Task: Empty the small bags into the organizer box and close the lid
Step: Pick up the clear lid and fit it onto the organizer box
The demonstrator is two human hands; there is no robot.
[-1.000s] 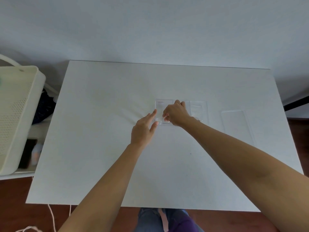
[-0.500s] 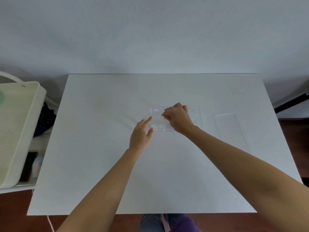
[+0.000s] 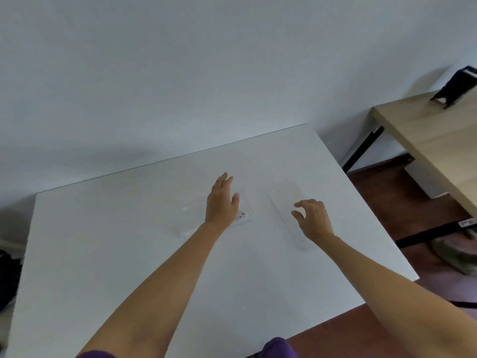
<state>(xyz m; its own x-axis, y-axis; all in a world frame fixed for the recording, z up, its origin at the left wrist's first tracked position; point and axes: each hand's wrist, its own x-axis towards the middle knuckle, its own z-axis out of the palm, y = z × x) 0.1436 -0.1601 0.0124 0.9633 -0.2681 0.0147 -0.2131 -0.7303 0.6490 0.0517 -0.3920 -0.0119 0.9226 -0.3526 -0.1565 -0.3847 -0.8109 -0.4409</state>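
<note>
Left hand (image 3: 222, 202) flat, fingers straight and together, palm down over the clear organizer box (image 3: 192, 218); holding nothing, contact with the box not clear from this angle. Box on the white worktop (image 3: 116, 241), mid-surface, mostly see-through and blurred; a few small dark bits (image 3: 241, 215) visible at its right end just beside the left thumb. Right hand (image 3: 313, 219) spread, fingers curled like a claw, empty, hovering above a second clear flat piece (image 3: 286, 215) lying right of the box, apart from it. Cannot tell whether that piece is a bag or the lid. Wooden desk (image 3: 433, 140) off to the right with a black object (image 3: 454, 90) on it.
</note>
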